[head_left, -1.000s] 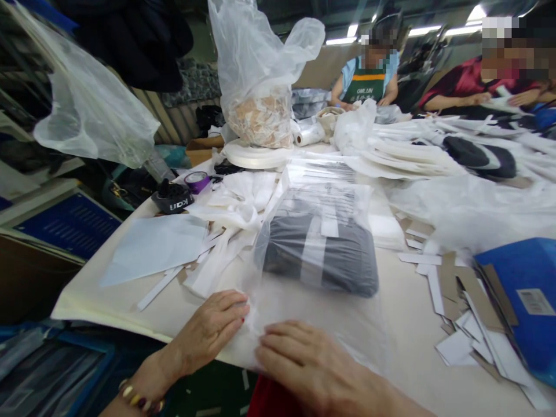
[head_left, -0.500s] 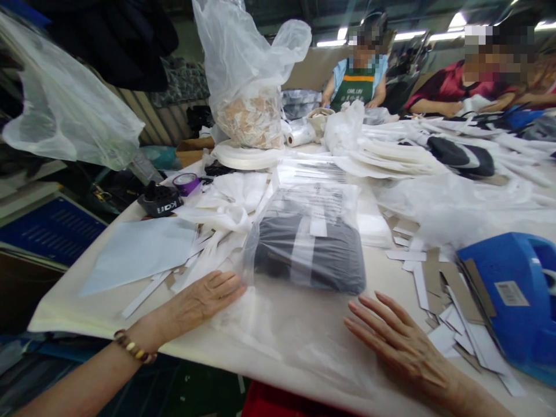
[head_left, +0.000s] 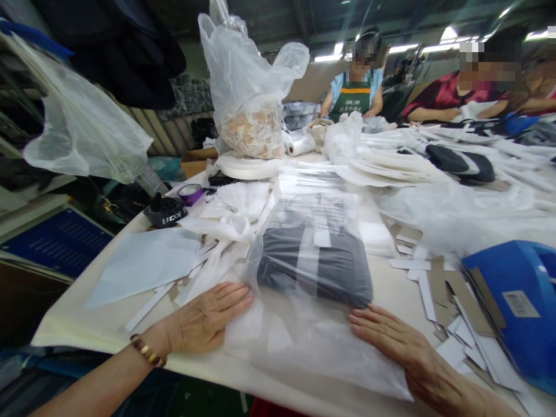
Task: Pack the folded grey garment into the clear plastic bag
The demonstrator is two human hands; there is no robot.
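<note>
One clear bag, dark bundle inside, is flanked by left hand and right hand.
The right has just been brought to the bundle's corner; both are outstretched, nothing visibly gripped, so the bag seems steadied.

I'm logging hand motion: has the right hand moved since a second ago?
Yes, rightward: the right hand is now much closer to the cardboard strips.

Left grip and right grip angle inward, fingers extended.
</note>
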